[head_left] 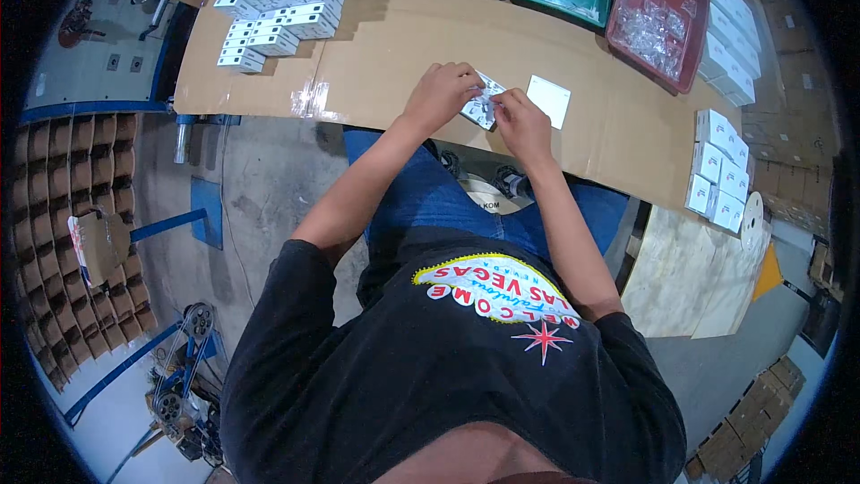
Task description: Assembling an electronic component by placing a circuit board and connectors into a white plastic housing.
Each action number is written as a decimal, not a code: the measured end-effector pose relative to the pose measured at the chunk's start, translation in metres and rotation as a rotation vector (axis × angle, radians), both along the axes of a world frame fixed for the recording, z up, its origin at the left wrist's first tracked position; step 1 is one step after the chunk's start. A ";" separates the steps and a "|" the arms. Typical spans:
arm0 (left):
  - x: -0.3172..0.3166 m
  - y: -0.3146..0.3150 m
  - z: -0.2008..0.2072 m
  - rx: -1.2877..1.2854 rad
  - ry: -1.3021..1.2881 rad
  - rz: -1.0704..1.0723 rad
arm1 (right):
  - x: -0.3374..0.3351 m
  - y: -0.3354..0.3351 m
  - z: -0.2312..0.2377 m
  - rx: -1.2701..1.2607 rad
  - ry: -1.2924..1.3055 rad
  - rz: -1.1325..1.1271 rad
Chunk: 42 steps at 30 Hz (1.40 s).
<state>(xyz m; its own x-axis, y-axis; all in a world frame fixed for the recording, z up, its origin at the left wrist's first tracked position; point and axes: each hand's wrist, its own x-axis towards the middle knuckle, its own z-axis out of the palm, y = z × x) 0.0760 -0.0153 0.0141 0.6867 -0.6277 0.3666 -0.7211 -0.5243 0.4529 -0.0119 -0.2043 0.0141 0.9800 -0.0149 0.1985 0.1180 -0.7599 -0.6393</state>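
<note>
Both bare hands are in close at the near edge of the brown cardboard tabletop point(376, 63), and between them sits a small white rectangular box point(477, 113) with pale contents. It lies askew, long axis slanting: far end leaning right, near end left, close to the table's front edge. The left hand point(443, 94) comes over the far left side, fingers bent and drawn together at the rim; whether it pinches the wall or something inside, I can't tell from here.

And the right hand point(526, 124) meets it from the other side, thumb and fingertips gathered over the right part, their grip too small to read. So the box lies to the right of the left hand and to the left of the right one, neither clearly nearer.

Look just beyond the right hand: a flat, nearly square white panel point(549, 101), untouched, off to its right. That's the right hand's side, plainly; the left is across the box from it. Farther up, the dark red plastic tray point(616, 38) holds clear little bags point(652, 31).
</note>
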 end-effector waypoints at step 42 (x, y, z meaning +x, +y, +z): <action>-0.071 0.025 -0.004 0.045 -0.063 0.211 | -0.015 0.026 -0.014 -0.161 -0.117 0.057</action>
